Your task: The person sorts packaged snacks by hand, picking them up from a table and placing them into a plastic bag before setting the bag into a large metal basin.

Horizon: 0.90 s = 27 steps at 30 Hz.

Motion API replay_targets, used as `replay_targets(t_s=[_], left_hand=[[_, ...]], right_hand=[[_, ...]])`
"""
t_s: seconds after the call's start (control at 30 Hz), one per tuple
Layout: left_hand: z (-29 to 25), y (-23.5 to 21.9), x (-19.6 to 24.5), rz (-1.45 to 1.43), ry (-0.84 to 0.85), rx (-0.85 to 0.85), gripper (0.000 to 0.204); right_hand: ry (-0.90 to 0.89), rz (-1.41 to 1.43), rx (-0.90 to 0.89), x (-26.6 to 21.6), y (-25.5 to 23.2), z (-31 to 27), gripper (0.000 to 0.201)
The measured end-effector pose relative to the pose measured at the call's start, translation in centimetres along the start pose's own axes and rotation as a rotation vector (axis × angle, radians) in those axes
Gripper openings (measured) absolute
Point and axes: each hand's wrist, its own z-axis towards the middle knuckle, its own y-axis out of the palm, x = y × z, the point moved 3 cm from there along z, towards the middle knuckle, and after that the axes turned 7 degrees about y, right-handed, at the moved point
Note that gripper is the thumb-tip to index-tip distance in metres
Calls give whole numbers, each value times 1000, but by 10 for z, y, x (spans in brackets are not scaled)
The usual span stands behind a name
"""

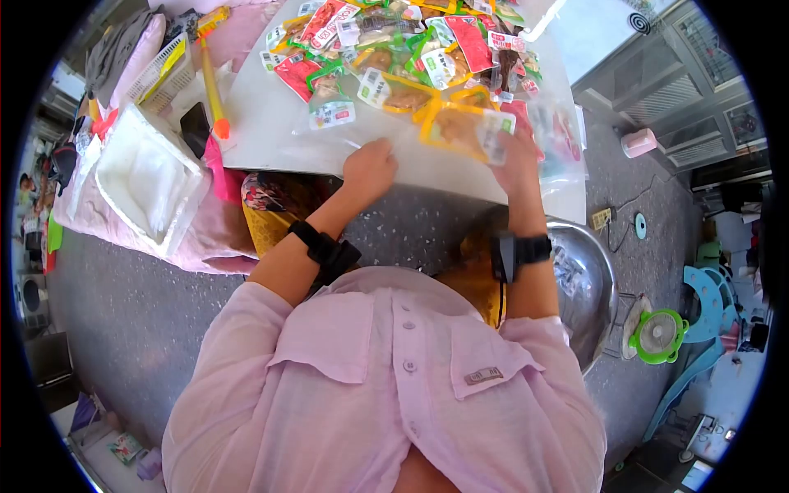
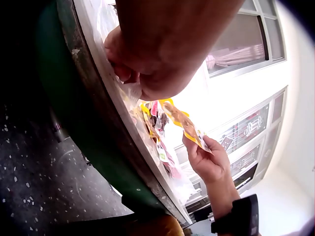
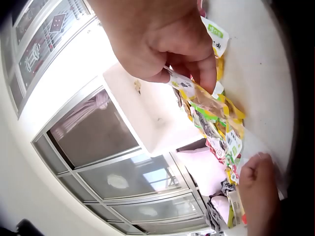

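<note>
My right hand (image 1: 518, 168) pinches the printed end of a flat snack packet (image 1: 464, 131) with yellow edges and a clear window. The packet is raised over the near part of the table, and in the right wrist view my thumb and fingers grip its white end. My left hand (image 1: 370, 171), fingers curled, is at the table's front edge. It grips thin clear plastic, apparently a bag (image 2: 132, 93), which lies on the tabletop beneath it. Beyond both hands spreads a heap of colourful snack packets (image 1: 394, 49), red, green and yellow.
The white table (image 1: 271, 140) ends just before my body. To its left, a white foam box (image 1: 148, 177), a phone (image 1: 196, 129) and a basket (image 1: 164, 78) rest on pink cloth. A metal basin (image 1: 588, 287) stands at my right, with a green fan (image 1: 659, 335) farther out.
</note>
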Motion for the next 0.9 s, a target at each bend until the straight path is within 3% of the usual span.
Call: replay_targets(t_s=[0.13,0.37,0.47,0.63,0.73,0.8,0.87,0.9], left_hand=[[2,2,8,-88,-55,-46,16],[2,10,9,-119,-50,-2,21],[0,9,14,-103,-49,-41,21],[-3,6,31,-104,136,13,19],[-4,8,36,-94,179,56,17],[-5,15,31,-65,140,37,17],[-4,22,22,-15,56,-47,18],[-4,19,24,-19,91,-1,18]], right_hand=[[-21,-45,-2,15,-5,-25,14],[198,-297,-96,18,1,-34,13],[166,-233,-44,16,6,-33,13],[-161,-253,-68,64,-6,-13,13],[-243,-387,-14,77,14,-11,13],[-93,-696,189,64,33,-24,14],[78,-728,75,60,34,-20,15],[168,-746,21,58,30,-18,15]])
